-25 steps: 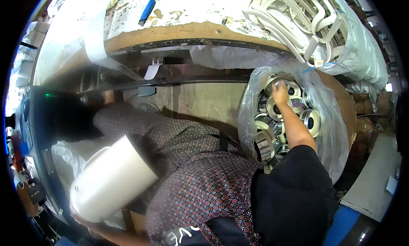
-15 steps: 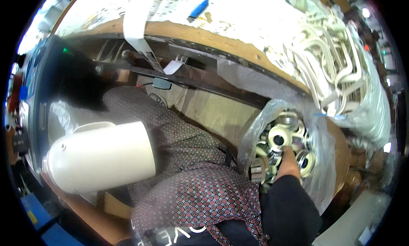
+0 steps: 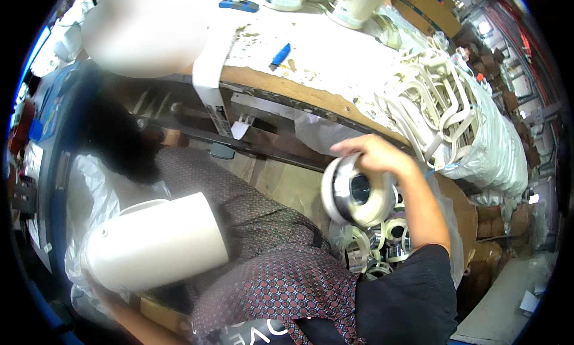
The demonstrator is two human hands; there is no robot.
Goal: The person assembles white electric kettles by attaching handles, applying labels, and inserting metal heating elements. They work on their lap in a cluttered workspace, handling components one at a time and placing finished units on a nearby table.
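Note:
Across my left side lies a large cream thermos jug body (image 3: pixel 158 243) with a side handle, tilted on its side. My left hand (image 3: pixel 103 292) supports it from below at its narrower end; most of the fingers are hidden behind it. On the right, my right hand (image 3: pixel 381 156) grips a cream and chrome thermos collar (image 3: pixel 339 195) with a dark round opening, raised over the parts. Under it, a clear plastic bag (image 3: pixel 451 225) holds several similar collars (image 3: pixel 394 230) in cream and shiny metal.
A white-topped workbench (image 3: pixel 323 52) with a wooden edge runs ahead. On it lie a blue cutter (image 3: pixel 280 54), a blue tool (image 3: pixel 239 5), upright thermos jugs (image 3: pixel 353 5) and a heap of cream handles (image 3: pixel 436 109). A white strip (image 3: pixel 209 76) hangs over the edge. A cardboard box (image 3: pixel 426 9) stands farther back.
My right hand has come up out of the bag with a collar in its grip. The jug body has shifted slightly right and down in view. More of the bench top shows.

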